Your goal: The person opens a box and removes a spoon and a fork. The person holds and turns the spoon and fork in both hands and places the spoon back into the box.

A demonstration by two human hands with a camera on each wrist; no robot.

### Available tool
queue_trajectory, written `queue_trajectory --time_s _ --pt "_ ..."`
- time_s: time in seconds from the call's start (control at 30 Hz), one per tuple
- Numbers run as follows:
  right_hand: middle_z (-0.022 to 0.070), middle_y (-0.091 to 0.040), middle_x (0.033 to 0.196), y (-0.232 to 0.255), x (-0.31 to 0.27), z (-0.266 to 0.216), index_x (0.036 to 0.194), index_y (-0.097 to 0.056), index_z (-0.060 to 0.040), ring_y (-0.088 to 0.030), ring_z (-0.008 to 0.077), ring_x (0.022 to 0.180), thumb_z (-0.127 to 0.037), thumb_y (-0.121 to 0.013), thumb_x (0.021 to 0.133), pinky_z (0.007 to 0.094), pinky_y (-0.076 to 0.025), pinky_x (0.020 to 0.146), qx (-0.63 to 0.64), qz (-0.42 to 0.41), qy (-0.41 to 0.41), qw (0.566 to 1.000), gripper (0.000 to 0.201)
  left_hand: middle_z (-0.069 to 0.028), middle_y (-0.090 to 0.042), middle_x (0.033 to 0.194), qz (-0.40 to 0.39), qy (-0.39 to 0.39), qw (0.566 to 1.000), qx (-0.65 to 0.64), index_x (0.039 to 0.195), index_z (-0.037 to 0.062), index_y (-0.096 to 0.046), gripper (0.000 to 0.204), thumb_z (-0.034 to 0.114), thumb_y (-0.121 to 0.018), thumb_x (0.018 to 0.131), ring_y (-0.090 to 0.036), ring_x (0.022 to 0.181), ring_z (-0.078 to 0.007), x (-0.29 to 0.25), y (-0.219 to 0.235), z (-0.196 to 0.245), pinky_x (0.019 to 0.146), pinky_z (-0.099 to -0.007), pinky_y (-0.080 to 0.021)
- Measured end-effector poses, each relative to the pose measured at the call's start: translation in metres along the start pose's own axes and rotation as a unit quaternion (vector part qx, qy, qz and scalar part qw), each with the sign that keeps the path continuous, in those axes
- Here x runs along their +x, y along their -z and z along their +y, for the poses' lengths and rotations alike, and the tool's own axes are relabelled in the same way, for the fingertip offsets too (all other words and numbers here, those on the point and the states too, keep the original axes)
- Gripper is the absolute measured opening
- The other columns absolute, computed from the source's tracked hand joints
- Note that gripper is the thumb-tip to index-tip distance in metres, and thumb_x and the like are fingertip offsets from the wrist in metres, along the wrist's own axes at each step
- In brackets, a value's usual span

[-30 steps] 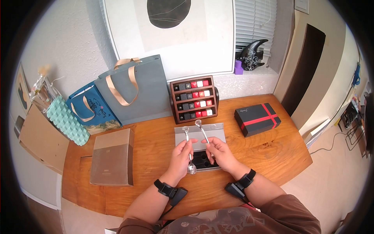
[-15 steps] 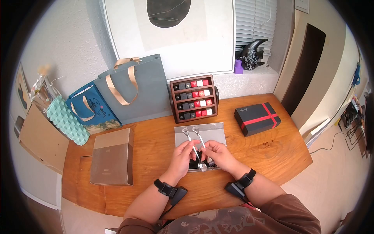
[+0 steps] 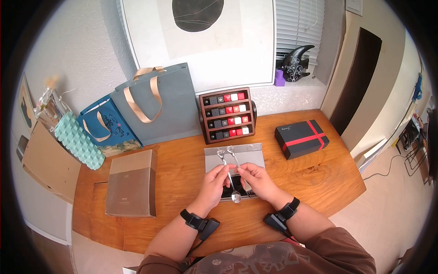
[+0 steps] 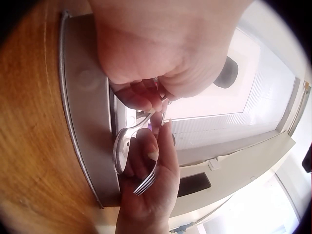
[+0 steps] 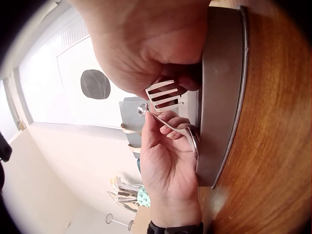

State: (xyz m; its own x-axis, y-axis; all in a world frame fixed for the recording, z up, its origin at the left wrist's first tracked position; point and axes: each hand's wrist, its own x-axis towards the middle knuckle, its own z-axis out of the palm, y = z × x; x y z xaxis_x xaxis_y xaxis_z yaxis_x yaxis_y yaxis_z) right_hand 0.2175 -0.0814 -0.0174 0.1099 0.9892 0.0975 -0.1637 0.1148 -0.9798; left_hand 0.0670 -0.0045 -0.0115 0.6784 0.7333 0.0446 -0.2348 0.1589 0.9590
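My left hand (image 3: 213, 186) pinches a silver spoon (image 3: 236, 197) by its handle, the bowl hanging low and toward the right. With my right hand (image 3: 258, 181) I hold a silver fork (image 5: 165, 96) between thumb and fingers. Its tines point down toward me, and in the left wrist view they show beside the right palm. Both handles have ornamental, open-looking ends that stand side by side above the hands. Below lies an open grey box (image 3: 212, 160) with a black insert, partly hidden by the hands. The fingertips of both hands are close together over it.
A brown box (image 3: 131, 185) stands at the left, a black gift box with red ribbon (image 3: 301, 139) at the right. Behind are a wooden rack of small coloured cubes (image 3: 227, 116), a large grey paper bag (image 3: 169, 105), a blue bag (image 3: 109, 125) and a turquoise vase (image 3: 79, 141).
The spoon has tilted, its bowl swinging to the right. My fingertips have come closer together, and the fork's tines now show below the right hand.
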Motion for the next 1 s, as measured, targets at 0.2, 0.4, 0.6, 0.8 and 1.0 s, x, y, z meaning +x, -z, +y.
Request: queue_trajectory --time_s 0.2,0.4,0.6,0.8,1.0 --pt "-0.0026 -0.059 0.074 -0.001 -0.001 -0.003 0.100 -0.058 -0.0051 -0.051 0.0029 0.062 -0.018 -0.051 0.096 0.0168 -0.039 0.057 -0.004 -0.011 -0.006 1.000 0.015 0.0035 -0.052 0.075 0.001 0.005 1.000 -0.010 0.109 -0.0001 -0.060 0.029 0.022 -0.045 0.098 -0.046 0.066 -0.0046 0.000 0.001 -0.002 0.061 -0.0199 -0.039" --pt "-0.0029 -0.059 0.068 -0.003 0.000 -0.001 0.105 -0.061 -0.0012 -0.051 0.0021 0.061 -0.013 -0.054 0.094 0.0170 -0.040 0.056 -0.004 0.007 -0.015 1.000 0.018 0.0028 -0.054 0.078 0.003 0.007 0.999 -0.032 0.110 -0.0010 -0.059 0.029 0.021 -0.046 0.098 -0.046 0.067 -0.0048 0.001 0.001 -0.003 0.062 -0.0199 -0.039" --pt "-0.0035 -0.058 0.066 -0.003 -0.004 -0.013 0.116 -0.060 -0.0034 -0.047 0.0019 0.055 -0.014 -0.053 0.094 0.0168 -0.038 0.050 -0.052 -0.007 -0.046 0.998 0.026 0.0011 -0.058 0.086 0.001 -0.006 0.999 -0.032 0.110 -0.0008 -0.059 0.028 0.021 -0.047 0.097 -0.046 0.067 -0.0044 0.002 0.003 -0.005 0.062 -0.0190 -0.040" --pt "-0.0030 -0.057 0.068 -0.003 -0.005 -0.010 0.119 -0.059 -0.0040 -0.044 0.0022 0.052 -0.016 -0.048 0.097 0.0159 -0.038 0.049 -0.031 -0.023 -0.042 0.998 0.028 0.0014 -0.059 0.087 -0.003 -0.002 1.000 -0.023 0.108 0.0003 -0.061 0.024 0.019 -0.052 0.095 -0.045 0.066 -0.0035 0.001 0.000 -0.001 0.061 -0.0182 -0.040" --pt "-0.0027 -0.058 0.069 -0.001 -0.003 -0.009 0.117 -0.061 -0.0047 -0.045 0.0027 0.051 -0.012 -0.053 0.094 0.0172 -0.039 0.047 -0.034 -0.021 -0.045 0.998 0.026 0.0004 -0.061 0.089 0.005 -0.007 1.000 -0.027 0.108 -0.0002 -0.061 0.024 0.018 -0.054 0.094 -0.045 0.066 -0.0035 0.001 0.000 -0.002 0.060 -0.0180 -0.040"
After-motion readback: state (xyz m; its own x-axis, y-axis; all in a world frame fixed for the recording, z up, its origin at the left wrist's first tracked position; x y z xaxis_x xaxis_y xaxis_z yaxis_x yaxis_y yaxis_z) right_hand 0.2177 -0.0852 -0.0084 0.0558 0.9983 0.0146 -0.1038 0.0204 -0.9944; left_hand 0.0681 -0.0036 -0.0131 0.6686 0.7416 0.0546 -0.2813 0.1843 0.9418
